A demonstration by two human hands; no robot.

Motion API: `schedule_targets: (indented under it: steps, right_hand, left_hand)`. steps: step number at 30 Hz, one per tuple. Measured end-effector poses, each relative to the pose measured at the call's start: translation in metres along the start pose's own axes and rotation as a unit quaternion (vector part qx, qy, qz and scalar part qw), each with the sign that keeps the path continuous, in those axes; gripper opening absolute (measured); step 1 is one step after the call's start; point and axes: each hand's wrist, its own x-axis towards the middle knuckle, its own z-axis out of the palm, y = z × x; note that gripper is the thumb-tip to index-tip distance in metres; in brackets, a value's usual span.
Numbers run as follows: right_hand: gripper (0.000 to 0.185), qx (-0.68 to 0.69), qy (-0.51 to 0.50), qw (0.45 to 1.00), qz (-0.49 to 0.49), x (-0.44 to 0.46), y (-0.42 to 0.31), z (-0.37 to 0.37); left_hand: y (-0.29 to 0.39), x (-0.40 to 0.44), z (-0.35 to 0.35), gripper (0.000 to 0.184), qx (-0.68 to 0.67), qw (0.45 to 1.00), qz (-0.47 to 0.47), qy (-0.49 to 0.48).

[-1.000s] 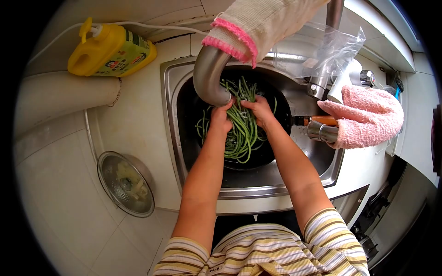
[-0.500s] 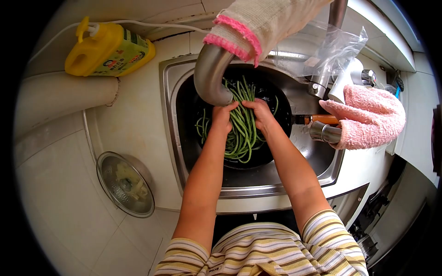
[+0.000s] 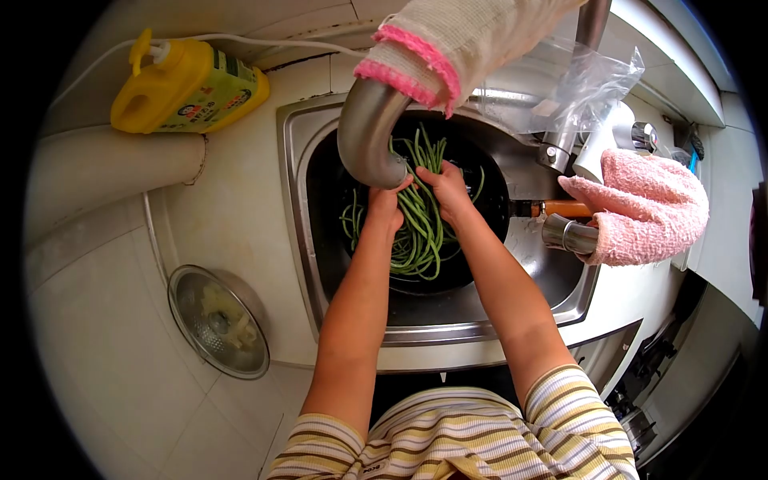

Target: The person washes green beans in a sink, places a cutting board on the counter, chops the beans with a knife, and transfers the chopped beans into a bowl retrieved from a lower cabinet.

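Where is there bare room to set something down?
The widest bare patch is the counter between the sink, colander and yellow bottle. The sink's right front corner, beside the pan, shows a smaller one. It is crowded in the pan, where left hand and right hand hold green beans, and at the right, around the pink cloth and plastic bag.

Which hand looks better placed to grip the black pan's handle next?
Right, probably. The right hand, at the long green beans, is nearer the orange-brown handle of the black pan; the left hand is across the beans.
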Motion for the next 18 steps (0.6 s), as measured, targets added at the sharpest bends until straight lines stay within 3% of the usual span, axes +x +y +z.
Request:
schedule_targets:
  steps: [3, 7, 9, 10, 12, 18]
  right_hand:
    - [0.013, -0.034, -0.055, 0.998, 0.002, 0.004, -0.008, 0.009]
    - [0.012, -0.108, -0.044, 0.993, 0.012, 0.008, -0.008, 0.008]
    - [0.012, -0.075, -0.037, 0.996, 0.041, 0.009, -0.007, 0.001]
    - [0.012, -0.076, -0.036, 0.996, 0.040, 0.006, -0.008, -0.002]
    - [0.013, -0.079, -0.057, 0.992, 0.076, -0.007, -0.006, -0.011]
    - [0.017, -0.076, -0.052, 0.995, 0.039, -0.016, -0.004, -0.015]
  left_hand:
    - [0.006, 0.002, -0.002, 0.016, 0.049, 0.998, 0.017, -0.028]
    - [0.013, 0.005, -0.004, 0.013, 0.114, 0.992, 0.031, -0.050]
    - [0.016, 0.000, -0.002, 0.015, 0.040, 0.999, -0.036, -0.008]
    - [0.018, -0.001, 0.002, 0.015, 0.040, 0.999, -0.036, -0.010]
    - [0.019, -0.002, 0.007, 0.019, -0.093, 0.994, -0.037, 0.047]
    - [0.005, 0.003, 0.008, 0.021, -0.039, 0.999, -0.010, -0.006]
